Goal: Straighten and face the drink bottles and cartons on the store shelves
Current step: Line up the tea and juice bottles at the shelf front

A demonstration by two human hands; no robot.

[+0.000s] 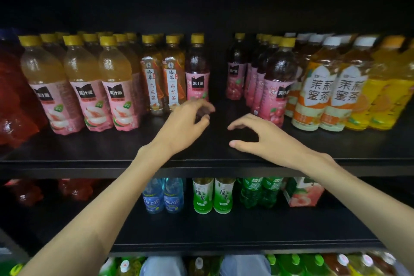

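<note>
Head view | facing dark juice row | left hand [186,123], right hand [257,134] loosely curled, empty | next: draw far dark juice bottle [235,74] near shelf [201,164] edge

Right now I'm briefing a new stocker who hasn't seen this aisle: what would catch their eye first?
Two bare hands reach over the upper shelf: the left hand beside a dark red juice bottle, the right hand hovering open. Between them gapes a bottle-free gap, with one dark bottle set far back. Rows of peach drinks fill the left.

A shop: black shelves [201,163] stocked with rows of labelled drink bottles [116,87].
</note>
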